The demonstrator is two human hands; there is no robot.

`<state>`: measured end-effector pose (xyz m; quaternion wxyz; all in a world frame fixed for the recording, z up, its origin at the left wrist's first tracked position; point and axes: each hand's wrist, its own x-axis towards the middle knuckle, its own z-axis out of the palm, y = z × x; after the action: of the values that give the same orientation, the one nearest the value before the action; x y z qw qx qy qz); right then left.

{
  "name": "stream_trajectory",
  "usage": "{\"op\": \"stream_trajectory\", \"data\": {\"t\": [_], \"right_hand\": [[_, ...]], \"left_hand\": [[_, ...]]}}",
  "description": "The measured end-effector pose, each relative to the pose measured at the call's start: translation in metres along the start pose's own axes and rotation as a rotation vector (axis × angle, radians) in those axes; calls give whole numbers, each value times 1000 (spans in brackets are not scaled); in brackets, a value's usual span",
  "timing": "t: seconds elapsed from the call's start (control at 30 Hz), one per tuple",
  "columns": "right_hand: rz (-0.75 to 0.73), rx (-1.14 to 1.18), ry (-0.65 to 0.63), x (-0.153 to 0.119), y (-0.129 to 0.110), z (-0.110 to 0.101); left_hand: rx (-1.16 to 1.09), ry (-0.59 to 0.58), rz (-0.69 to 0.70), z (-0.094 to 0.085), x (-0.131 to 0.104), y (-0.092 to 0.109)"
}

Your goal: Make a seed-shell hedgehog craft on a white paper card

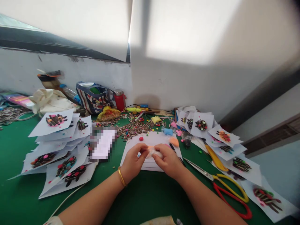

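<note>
Above a sheet of white paper (pixel 130 145) on the green table, both hands meet at a small crinkled piece of clear plastic wrap (pixel 156 153). An orange tint shows at its back edge; fingers cover part of it, and its contents I cannot make out. My left hand (pixel 133 159), with a gold bangle at the wrist, pinches one side with thumb and forefinger. My right hand (pixel 169 161) is closed on the other side. Beyond them on the paper lie a red clay ball (pixel 141 138), an orange clay lump (pixel 173 141) and a blue clay packet (pixel 167 131).
Sunflower seeds (pixel 131 128) and clay bits are heaped behind the paper. Sheets with seed-and-clay hedgehog shapes are stacked left (pixel 67 147) and right (pixel 225 140). Large scissors (pixel 212 177) lie at right, beside a yellow-handled tool (pixel 215 157). A red flask (pixel 119 100) stands behind.
</note>
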<state>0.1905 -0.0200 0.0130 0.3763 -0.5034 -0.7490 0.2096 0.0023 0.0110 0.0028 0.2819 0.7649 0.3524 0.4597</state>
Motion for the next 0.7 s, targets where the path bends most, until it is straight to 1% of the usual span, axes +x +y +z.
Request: {"op": "stream_trajectory", "data": {"t": [0.07, 0.17, 0.23, 0.3, 0.5, 0.7], "right_hand": [[13, 28, 2, 0, 0, 0], [51, 73, 7, 1, 0, 0], [77, 100, 17, 1, 0, -1], [89, 125, 9, 0, 0, -3], [78, 191, -75, -1, -4, -5], [91, 186, -145, -1, -6, -3]], "left_hand": [[-10, -9, 35, -2, 1, 0], [-26, -69, 110, -5, 4, 0], [-35, -93, 123, -6, 6, 1], [-28, -115, 114, -7, 7, 2], [4, -162, 101, -8, 8, 1], [-76, -182, 43, -8, 12, -4]]}}
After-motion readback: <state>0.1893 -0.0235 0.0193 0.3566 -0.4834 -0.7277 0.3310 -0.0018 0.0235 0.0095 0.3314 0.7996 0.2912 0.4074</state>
